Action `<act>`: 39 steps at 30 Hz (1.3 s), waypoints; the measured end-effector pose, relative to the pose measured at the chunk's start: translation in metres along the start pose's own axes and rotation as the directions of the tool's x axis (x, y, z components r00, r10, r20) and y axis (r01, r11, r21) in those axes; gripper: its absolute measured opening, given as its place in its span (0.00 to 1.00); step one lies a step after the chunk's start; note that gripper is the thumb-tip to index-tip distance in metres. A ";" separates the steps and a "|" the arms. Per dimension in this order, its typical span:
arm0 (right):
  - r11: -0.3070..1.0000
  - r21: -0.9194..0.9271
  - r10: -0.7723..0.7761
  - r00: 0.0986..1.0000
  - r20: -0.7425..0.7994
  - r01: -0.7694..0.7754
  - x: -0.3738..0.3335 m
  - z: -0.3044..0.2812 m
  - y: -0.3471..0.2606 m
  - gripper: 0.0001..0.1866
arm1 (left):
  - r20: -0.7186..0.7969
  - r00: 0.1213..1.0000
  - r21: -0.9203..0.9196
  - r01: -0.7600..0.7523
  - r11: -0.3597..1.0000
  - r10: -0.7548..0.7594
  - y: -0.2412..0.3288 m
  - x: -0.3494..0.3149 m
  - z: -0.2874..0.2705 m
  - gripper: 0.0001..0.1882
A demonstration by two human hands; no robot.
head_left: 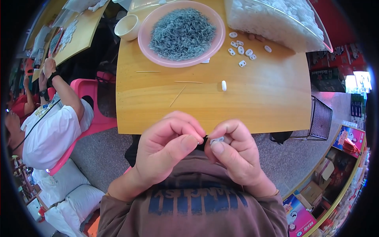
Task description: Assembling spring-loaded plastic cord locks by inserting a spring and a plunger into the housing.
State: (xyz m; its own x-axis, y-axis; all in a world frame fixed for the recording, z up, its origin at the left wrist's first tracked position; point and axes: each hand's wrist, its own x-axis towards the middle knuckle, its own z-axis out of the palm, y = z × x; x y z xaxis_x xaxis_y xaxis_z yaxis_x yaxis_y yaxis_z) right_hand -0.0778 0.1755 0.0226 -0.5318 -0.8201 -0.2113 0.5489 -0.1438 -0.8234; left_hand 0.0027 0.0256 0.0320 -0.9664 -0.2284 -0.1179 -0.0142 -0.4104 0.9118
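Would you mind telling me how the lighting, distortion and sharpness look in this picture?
Head view: even daylight, soft shadows; the table edge bows from fisheye distortion, black corners vignette the frame; left hand and right hand are sharp, with a small white piece between them; bright glare at the right rim.

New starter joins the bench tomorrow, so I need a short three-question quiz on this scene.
1. True or false: the pink bowl holds small grey pieces.
2. Which hand pinches the small white plastic piece? A) left hand B) right hand C) neither
3. Fill in: the loose white pieces on the wooden table lie between the pink bowl and the clear ____ of white pieces.

Key: 1 true; 2 B; 3 bag
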 end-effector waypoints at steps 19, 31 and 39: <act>0.991 0.021 -0.133 0.989 -0.058 0.134 0.000 0.007 -0.002 0.10 | 0.041 0.960 -0.429 0.268 0.862 -0.278 -0.008 0.000 -0.002 0.08; 0.987 0.094 0.133 0.991 0.002 -0.133 -0.001 0.001 -0.003 0.09 | 0.297 0.794 0.819 -0.498 0.287 0.530 0.003 0.004 -0.004 0.11; 0.964 0.184 0.197 0.980 -0.007 -0.193 -0.001 -0.002 -0.004 0.08 | 0.346 0.790 0.805 -0.527 0.273 0.506 0.004 0.007 0.000 0.12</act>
State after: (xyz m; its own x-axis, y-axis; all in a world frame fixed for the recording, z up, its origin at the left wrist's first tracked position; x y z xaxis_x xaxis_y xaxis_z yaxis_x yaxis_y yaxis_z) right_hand -0.0814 0.1779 0.0250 -0.4176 -0.8284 -0.3734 0.7501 -0.0824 -0.6562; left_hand -0.0045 0.0227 0.0345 -0.8597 -0.0827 0.5040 0.2987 0.7191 0.6275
